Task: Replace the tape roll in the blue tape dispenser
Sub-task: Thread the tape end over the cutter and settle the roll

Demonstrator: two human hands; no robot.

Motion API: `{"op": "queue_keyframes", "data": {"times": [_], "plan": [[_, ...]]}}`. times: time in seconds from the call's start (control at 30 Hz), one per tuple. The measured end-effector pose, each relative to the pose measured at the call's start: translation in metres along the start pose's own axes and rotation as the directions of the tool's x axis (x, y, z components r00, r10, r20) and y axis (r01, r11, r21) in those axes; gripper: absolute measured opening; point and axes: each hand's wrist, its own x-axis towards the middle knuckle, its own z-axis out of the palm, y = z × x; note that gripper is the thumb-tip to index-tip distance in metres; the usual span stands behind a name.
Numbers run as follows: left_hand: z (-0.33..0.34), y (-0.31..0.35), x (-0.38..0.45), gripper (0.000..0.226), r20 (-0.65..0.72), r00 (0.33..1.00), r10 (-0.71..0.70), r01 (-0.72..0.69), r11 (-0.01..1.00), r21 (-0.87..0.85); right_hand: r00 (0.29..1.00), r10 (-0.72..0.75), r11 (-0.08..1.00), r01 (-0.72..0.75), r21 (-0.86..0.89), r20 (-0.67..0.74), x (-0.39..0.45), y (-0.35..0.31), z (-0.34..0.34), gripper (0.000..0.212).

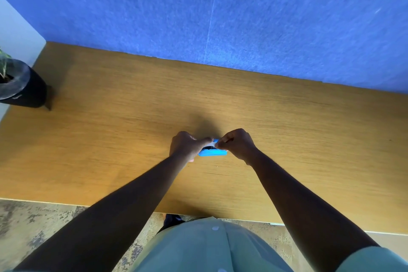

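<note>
1. Near the middle of the wooden desk (110, 117), a little right of centre, you have the blue tape dispenser (213, 152) resting on the surface between your two hands.
2. Your left hand (186, 146) is wrapped around the dispenser's left end, fingers closed on the body. Your right hand (237, 142) is pinched together at the dispenser's top right, seemingly on a pale strip of tape (212, 143); the view is small and soft there, so the strip may be tape or a part of the roll.
3. Handling, as a judgement: the dispenser looks like light, stiff plastic. It will slide on the smooth desk unless you pin it down, so keep the left hand on the body, by its sides.
4. The tape itself should be thin, limp and sticky. Take it by the free end only, and pull along the dispenser, not sideways, or it may fold onto itself.
5. The cutter edge is not visible; keep fingertips off that end.
6. Count: one dispenser, one visible tape strip, two hands, one dark plant pot (19, 86) at the far left. No spare roll is visible.
</note>
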Motion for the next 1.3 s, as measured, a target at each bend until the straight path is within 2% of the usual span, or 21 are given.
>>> {"op": "queue_keyframes", "data": {"times": [0.1,0.43,0.6,0.73,0.8,1.03,1.3], "plan": [[0.003,0.01,-0.004,0.073,-0.032,0.999,-0.005,0.01,0.991,0.131,1.0,-0.004,1.0,0.004,0.003,-0.014,-0.002,0.001,0.002,0.017],[0.005,0.021,-0.012,0.058,-0.066,0.996,0.051,-0.033,0.967,0.252,0.997,0.057,0.998,-0.054,0.038,-0.061,-0.008,0.0,0.008,0.02],[0.003,0.012,-0.005,0.056,-0.053,0.998,0.024,-0.016,0.988,0.152,0.996,0.056,0.998,-0.053,0.043,-0.065,-0.007,0.001,0.007,0.019],[0.0,-0.003,0.002,0.016,-0.006,1.0,-0.014,0.013,0.999,-0.029,0.996,0.069,0.997,-0.066,0.05,-0.057,-0.006,0.002,0.007,0.019],[-0.001,-0.009,0.005,0.007,0.024,0.999,-0.032,0.034,0.996,-0.085,0.996,0.072,0.996,-0.069,0.051,-0.058,-0.006,0.003,0.008,0.02],[-0.002,-0.012,0.008,0.019,0.068,0.997,-0.02,0.031,0.987,-0.159,0.997,0.066,0.997,-0.063,0.047,-0.051,-0.004,0.004,0.009,0.019],[-0.004,-0.016,0.009,0.013,0.124,0.992,-0.025,0.055,0.968,-0.246,0.996,0.071,0.997,-0.069,0.029,-0.054,-0.003,0.002,0.009,0.021]]}}
